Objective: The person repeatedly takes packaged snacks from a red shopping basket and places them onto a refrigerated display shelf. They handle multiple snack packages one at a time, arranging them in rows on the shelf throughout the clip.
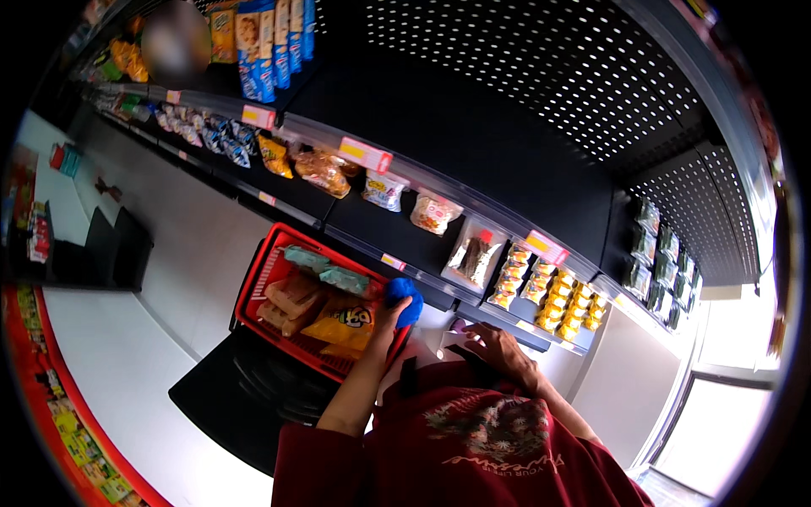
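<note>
My left hand (pixel 389 314) is shut on a bunched blue cloth (pixel 405 299) at the right end of a red plastic shopping basket (pixel 279 237). Inside the basket lie a yellow snack bag (pixel 345 320), wrapped bread-like packs (pixel 293 298) and teal packets (pixel 342 277). The basket rests on a black stool or stand (pixel 222 386). In front of my waist hovers my right hand (pixel 500 350), fingers loosely bent and apart, with nothing visible in it. The lower shelf's edge (pixel 437 279) runs just beyond both hands.
Along the lower shelf lie bagged snacks (pixel 436 214), a clear pack (pixel 475 252) and rows of yellow packets (pixel 564 298). Blue cookie packs (pixel 256 51) stand on the upper shelf. Dark green packs (pixel 665 269) hang at the right. A glazed door (pixel 728 437) is at lower right.
</note>
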The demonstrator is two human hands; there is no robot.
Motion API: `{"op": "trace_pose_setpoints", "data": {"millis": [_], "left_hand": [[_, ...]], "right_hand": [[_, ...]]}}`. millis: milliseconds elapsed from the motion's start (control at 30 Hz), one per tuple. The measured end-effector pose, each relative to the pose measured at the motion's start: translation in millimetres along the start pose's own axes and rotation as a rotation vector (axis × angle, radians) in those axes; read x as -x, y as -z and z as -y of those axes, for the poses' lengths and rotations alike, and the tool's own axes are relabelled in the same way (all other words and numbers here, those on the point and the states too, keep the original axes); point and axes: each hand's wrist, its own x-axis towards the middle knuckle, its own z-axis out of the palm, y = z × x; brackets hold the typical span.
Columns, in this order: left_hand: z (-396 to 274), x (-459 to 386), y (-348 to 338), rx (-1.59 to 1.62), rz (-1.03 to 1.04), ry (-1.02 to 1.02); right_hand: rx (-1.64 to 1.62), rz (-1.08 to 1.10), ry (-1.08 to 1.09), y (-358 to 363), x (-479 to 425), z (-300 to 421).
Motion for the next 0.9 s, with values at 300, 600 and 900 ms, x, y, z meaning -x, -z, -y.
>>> {"op": "trace_pose_setpoints", "data": {"millis": [300,600,900], "left_hand": [[-174,123,-65,-0.080,0.145,-0.418],[-242,191,-232,-0.007,0.532,-0.597],[-226,187,-294,-0.053,0.471,-0.612]], "right_hand": [[0.020,-0.111,0.123,12,16,-41],[-0.126,-0.326,-0.013,36,74,-90],[-0.081,-0.428,0.012,43,115,-126]]}}
